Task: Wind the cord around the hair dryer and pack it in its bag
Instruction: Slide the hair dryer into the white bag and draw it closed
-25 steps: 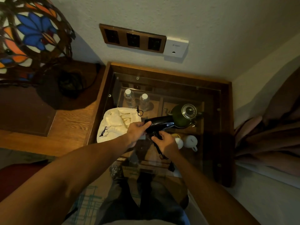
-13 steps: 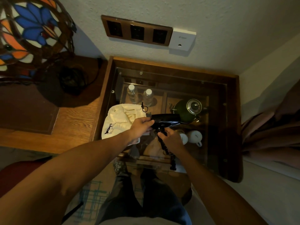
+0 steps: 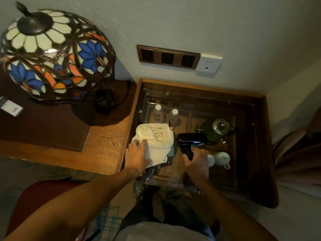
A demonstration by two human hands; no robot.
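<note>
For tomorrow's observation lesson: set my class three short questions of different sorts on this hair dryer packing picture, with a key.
1. True or false: the left hand rests on the cream bag.
2. Which hand holds the hair dryer by its cord-wrapped handle?
3. The green kettle sits: A) on the lamp table, B) under the glass top, C) in the bag.

Key: 1 true. 2 the right hand. 3 B.

Showing cream bag point(image 3: 154, 141), black hair dryer point(image 3: 191, 139), dark green kettle point(image 3: 211, 131), white cups point(image 3: 222, 158), blue-and-orange floral lamp shade point(image 3: 55, 56).
</note>
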